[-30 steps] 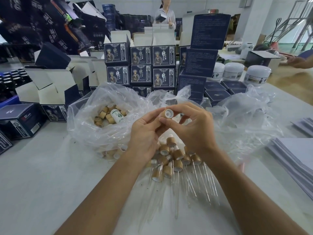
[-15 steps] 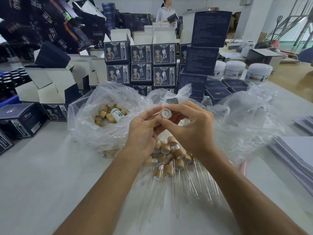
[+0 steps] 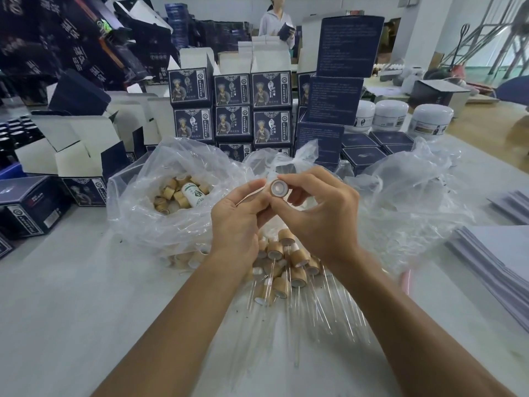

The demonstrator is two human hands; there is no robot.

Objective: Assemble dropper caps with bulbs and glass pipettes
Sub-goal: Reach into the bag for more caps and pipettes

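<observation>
Both hands meet above the desk (image 3: pixel 71 296): right hand (image 3: pixel 320 213) pinches a wooden dropper cap (image 3: pixel 279 188), left hand (image 3: pixel 237 219) pinches its glass pipette (image 3: pixel 249 196). Pushing crooked might snap it.

Dark blue printed boxes (image 3: pixel 232 108) stand stacked at the back of the table (image 3: pixel 71 296). 3 white jars (image 3: pixel 390 111) stand right of them. Open cartons (image 3: pixel 74 150) lie left, paper sheets (image 3: pixel 498 262) right.

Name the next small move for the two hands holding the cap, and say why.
Probably slide the glass pipette pinched by the left hand into the cap held by the right hand: the cap's open underside faces the camera, and the pipette seems not yet seated.
</observation>
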